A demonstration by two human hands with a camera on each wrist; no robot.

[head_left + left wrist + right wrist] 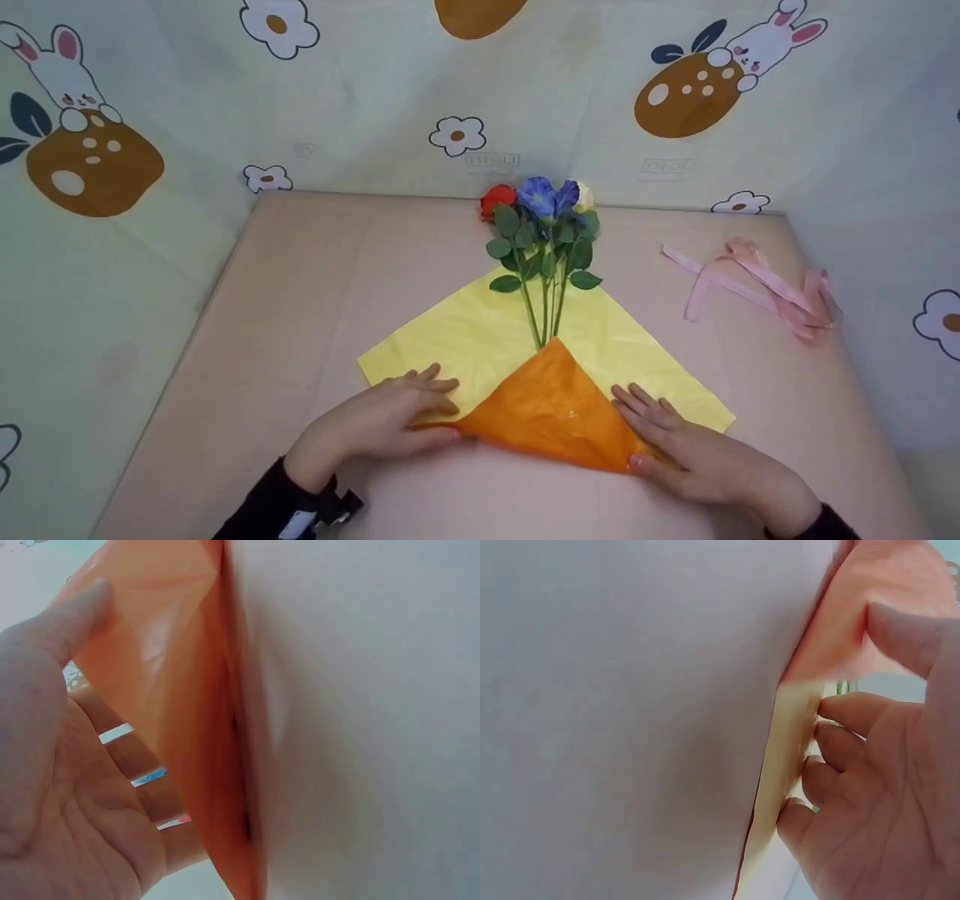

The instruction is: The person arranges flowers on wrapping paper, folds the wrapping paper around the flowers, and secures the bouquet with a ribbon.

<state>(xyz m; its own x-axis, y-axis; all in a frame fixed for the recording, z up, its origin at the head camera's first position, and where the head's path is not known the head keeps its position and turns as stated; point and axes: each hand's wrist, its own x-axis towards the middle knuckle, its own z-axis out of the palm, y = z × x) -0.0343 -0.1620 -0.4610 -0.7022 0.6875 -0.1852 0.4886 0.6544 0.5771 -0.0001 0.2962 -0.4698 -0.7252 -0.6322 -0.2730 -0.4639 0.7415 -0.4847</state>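
Note:
A yellow sheet of paper (pixel 442 337) lies cornerwise on the table, its lower part covered by an orange paper fold (pixel 555 412) that comes to a point at the top. Artificial flowers (pixel 536 199), red, blue and cream, lie on the sheet; the orange point hides their lower stems. My left hand (pixel 390 416) rests at the fold's left end, fingers spread over the yellow and thumb against the orange (pixel 154 637). At the right end, my right hand (pixel 686 450) presses with fingers along the orange edge and yellow paper (pixel 787 750), its thumb touching the orange.
A loose tangle of pink ribbon (pixel 780 296) lies at the table's right side. Behind the pinkish table (pixel 300 262) hangs a pale backdrop (pixel 367 105) printed with rabbits and flowers. Black sleeves (pixel 266 499) cover both wrists, with a small device strapped on the left.

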